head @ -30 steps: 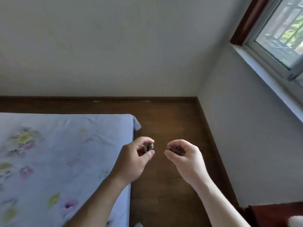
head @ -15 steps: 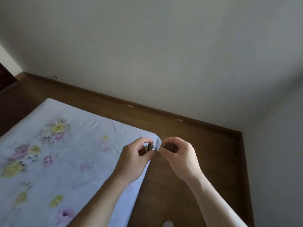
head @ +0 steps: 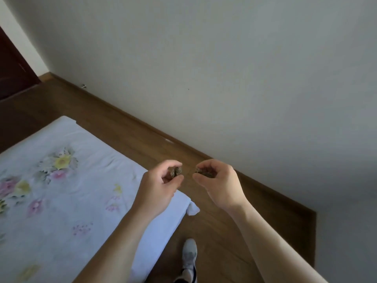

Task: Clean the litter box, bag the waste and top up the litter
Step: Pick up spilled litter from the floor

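My left hand [head: 158,189] is raised in front of me, thumb and fingers pinched on a small brown-grey clump of waste [head: 176,171]. A hand's width to its right, my right hand [head: 221,185] pinches a second, flatter clump of waste [head: 204,172] in its curled fingers. Both hands hover above the corner of a bed and the wooden floor. No litter box, bag or litter is in view.
A bed with a pale blue flowered sheet [head: 61,201] fills the lower left. Brown wooden floor [head: 214,231] runs between it and the white wall [head: 224,78]. A dark door [head: 12,68] stands at the far left. My white shoe [head: 189,256] is on the floor below.
The view has swung left, so the window is gone and the door has appeared. My hands, close together half a second ago, have drawn slightly apart, each keeping its clump.
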Motion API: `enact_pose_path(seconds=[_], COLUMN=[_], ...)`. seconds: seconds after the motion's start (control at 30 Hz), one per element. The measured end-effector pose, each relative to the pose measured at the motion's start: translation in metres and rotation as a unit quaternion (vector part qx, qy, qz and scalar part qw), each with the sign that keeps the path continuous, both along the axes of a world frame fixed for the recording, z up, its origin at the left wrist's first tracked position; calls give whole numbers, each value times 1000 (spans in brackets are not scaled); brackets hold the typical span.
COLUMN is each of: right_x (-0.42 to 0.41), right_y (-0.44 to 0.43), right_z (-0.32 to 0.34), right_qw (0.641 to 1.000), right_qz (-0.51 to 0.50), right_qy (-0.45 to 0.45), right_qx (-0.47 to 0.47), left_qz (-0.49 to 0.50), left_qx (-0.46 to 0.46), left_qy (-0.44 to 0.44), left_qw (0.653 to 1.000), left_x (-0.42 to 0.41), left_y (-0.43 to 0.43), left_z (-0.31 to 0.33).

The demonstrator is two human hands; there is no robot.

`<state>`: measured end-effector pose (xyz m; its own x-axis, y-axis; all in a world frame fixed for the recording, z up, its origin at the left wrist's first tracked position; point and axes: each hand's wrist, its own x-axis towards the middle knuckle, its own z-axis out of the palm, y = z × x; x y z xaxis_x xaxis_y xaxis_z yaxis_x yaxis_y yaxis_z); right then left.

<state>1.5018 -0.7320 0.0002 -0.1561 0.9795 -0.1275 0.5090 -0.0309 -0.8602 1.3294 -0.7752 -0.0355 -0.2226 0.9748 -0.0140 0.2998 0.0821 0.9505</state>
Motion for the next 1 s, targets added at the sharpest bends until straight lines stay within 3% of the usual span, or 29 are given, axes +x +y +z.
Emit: enact_pose_path(seconds=[0.27, 0.47, 0.8, 1.0], right_x=[-9, -65, -173, -237], right_y=[146, 251, 437, 508], right_z=[10, 7, -12, -7], right_qw=[998, 989, 924, 883], right_qz=[50, 148, 381, 469], right_qy=[-25, -5, 1, -3], right_qx=[0, 2, -3, -17], left_qz=[35, 136, 378, 448], left_qx=[-4, -12, -30, -43], left_qy=[-44, -23, 39, 55], left_qw=[998, 990, 925, 891], left_x=[-12, -53, -106, -134], left_y=[133, 198, 324, 375], left_z=[2, 13, -7, 5])
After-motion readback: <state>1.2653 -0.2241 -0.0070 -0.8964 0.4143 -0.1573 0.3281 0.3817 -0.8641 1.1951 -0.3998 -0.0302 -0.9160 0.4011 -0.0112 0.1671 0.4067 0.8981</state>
